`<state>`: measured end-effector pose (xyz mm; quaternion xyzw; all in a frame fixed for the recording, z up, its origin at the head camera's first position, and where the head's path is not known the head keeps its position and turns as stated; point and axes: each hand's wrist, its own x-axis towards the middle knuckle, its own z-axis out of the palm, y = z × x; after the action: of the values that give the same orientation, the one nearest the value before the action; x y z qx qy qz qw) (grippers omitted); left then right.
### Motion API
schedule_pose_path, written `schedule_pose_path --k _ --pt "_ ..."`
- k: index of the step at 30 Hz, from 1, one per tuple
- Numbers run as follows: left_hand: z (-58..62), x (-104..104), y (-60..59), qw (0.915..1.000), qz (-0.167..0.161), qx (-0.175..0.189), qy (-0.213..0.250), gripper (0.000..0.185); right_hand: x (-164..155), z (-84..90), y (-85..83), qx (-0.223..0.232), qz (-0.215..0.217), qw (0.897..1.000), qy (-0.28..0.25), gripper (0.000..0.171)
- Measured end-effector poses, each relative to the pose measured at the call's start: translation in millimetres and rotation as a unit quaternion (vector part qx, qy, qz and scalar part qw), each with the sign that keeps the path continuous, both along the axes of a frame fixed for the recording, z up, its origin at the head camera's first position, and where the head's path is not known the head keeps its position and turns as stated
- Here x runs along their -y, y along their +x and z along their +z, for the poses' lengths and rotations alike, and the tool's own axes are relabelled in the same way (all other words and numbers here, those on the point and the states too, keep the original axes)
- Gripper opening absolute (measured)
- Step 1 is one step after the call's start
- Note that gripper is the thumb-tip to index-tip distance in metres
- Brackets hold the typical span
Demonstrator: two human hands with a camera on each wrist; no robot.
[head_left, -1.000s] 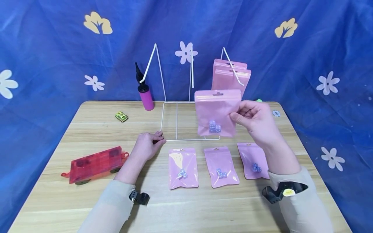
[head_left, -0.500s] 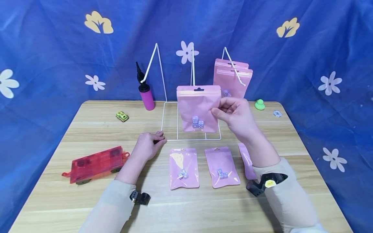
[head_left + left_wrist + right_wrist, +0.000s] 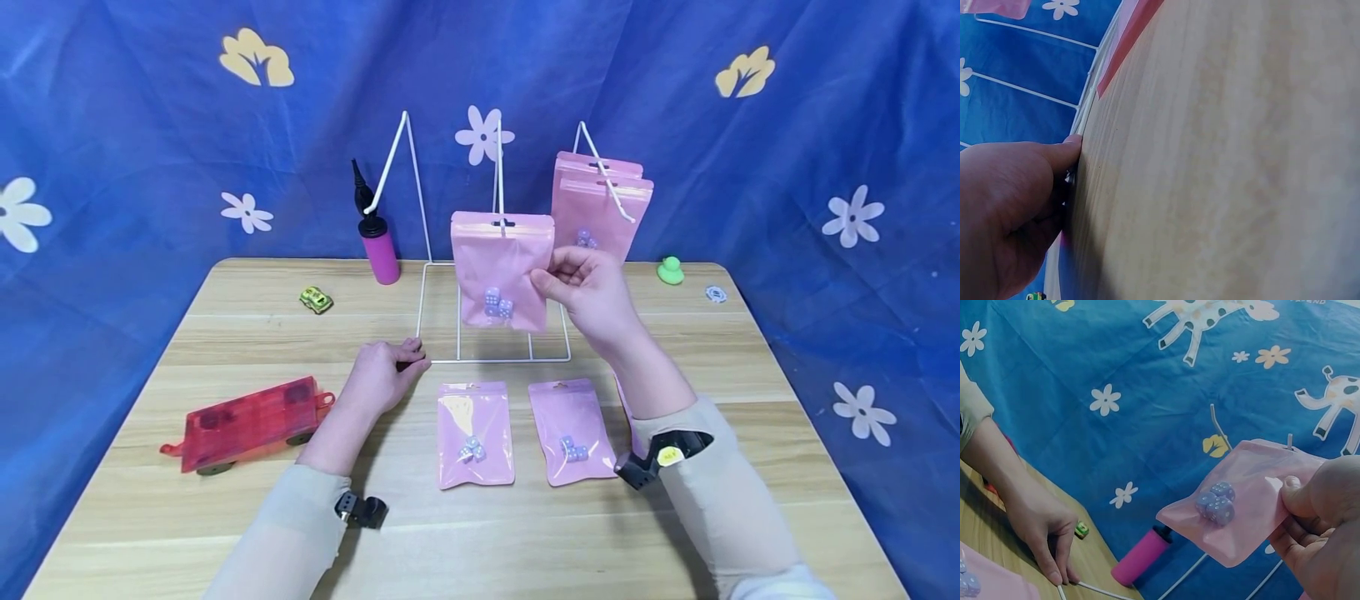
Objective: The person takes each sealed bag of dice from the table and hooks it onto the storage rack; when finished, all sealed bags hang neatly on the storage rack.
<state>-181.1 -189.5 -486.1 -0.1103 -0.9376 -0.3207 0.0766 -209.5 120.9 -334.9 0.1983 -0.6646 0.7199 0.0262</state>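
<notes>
My right hand [image 3: 588, 292] pinches the right edge of a pink zip bag [image 3: 498, 271] with purple dice low inside. The bag hangs upright at the middle prong of a white wire display rack [image 3: 501, 175], whose tip overlaps the hang hole. In the right wrist view, that prong's tip [image 3: 1290, 441] shows at the bag's top edge. My left hand [image 3: 382, 375] grips the front left corner of the rack's base; the left wrist view shows the thumb on the wire [image 3: 1079, 128]. Two pink bags [image 3: 600, 200] hang from the right prong; the left prong [image 3: 386, 162] carries none.
Two pink dice bags, one left [image 3: 476, 467] and one right [image 3: 573, 408], lie in front of the rack; another is mostly behind my right forearm. Around stand a red toy trailer [image 3: 251, 423], toy car [image 3: 316, 300], magenta pump [image 3: 381, 254], green duck [image 3: 670, 271] and poker chip [image 3: 716, 294].
My right hand has carried the zip bag leftward and slightly away, from before the right prong to the middle prong's tip. My left hand has stayed on the rack's corner.
</notes>
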Motion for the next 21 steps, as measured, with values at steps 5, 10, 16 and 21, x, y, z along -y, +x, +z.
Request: schedule_pose_path --k 5,10,16,21 --pt "0.3 0 0.1 1.0 -0.002 -0.003 0.004 0.022 3 -2.3 -7.7 0.008 -0.01 1.0 0.006 0.006" --pt "-0.6 0 0.8 1.0 -0.005 0.0 0.004 0.022 8 -3.5 -16.1 0.013 -0.029 0.999 0.014 0.009" --pt "0.4 0 1.1 1.0 -0.002 0.006 0.004 0.023 14 -4.3 -29.1 0.016 -0.053 0.998 0.008 0.012" --pt "1.5 0 2.0 1.0 0.0 0.01 0.001 0.024 16 -5.4 -39.3 0.011 -0.07 0.997 0.012 0.007"
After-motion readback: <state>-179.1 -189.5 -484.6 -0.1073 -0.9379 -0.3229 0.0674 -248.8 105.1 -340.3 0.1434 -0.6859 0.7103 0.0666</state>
